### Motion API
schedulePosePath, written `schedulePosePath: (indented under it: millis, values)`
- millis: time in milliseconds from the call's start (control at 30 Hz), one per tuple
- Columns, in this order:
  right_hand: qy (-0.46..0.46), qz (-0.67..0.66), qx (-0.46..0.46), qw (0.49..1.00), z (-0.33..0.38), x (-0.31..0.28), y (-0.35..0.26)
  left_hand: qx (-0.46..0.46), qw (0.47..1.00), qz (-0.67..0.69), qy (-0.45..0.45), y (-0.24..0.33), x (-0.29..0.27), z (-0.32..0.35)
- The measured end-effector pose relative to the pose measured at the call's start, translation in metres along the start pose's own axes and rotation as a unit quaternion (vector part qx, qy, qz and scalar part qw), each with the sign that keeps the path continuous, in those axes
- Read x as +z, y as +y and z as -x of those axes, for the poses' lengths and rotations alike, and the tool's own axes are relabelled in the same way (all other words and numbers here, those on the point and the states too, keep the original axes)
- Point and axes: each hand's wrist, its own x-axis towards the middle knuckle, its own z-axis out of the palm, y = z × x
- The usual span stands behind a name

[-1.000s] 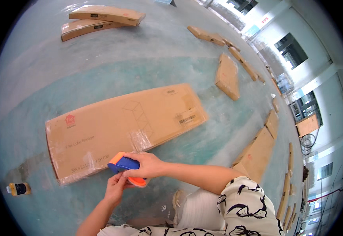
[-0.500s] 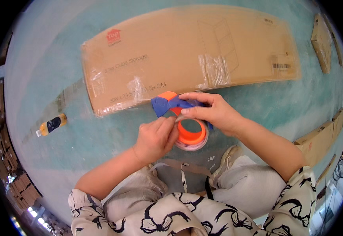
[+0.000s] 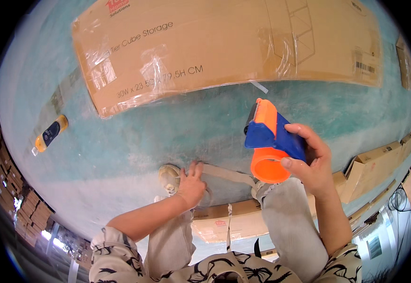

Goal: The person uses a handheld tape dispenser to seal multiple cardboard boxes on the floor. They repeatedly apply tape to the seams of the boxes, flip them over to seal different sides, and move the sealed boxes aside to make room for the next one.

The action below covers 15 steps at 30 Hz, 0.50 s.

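My right hand is closed around the blue body of a tape dispenser. Its orange top and black roller point up and away from me, and its orange ring hub faces me. Lower and to the left, my left hand reaches down beside my left shoe, fingers stretched out and apart. Just right of those fingertips, a beige strip runs across to my other shoe; whether they touch it is unclear. A large taped cardboard carton lies flat on the floor ahead.
A bottle of orange drink lies on its side at the left. A short pale strip sticks out by the carton's near edge. More cartons stand at the right, and another carton shows between my legs.
My hands have separated. The right one has carried the dispenser rightward and turned it; the left has left it and dropped towards my left shoe. The view has shifted too.
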Motion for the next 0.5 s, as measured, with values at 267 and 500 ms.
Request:
schedulePosePath:
  millis: [267,500]
  values:
    - [0.129,-0.100,0.050,0.985,0.058,0.002,0.025,-0.096,0.967,0.233,0.028,0.014,0.061,0.036]
    - [0.245,-0.153,0.105,0.952,0.176,-0.018,0.006,-0.345,0.885,0.312,-0.024,0.048,-0.099,0.100]
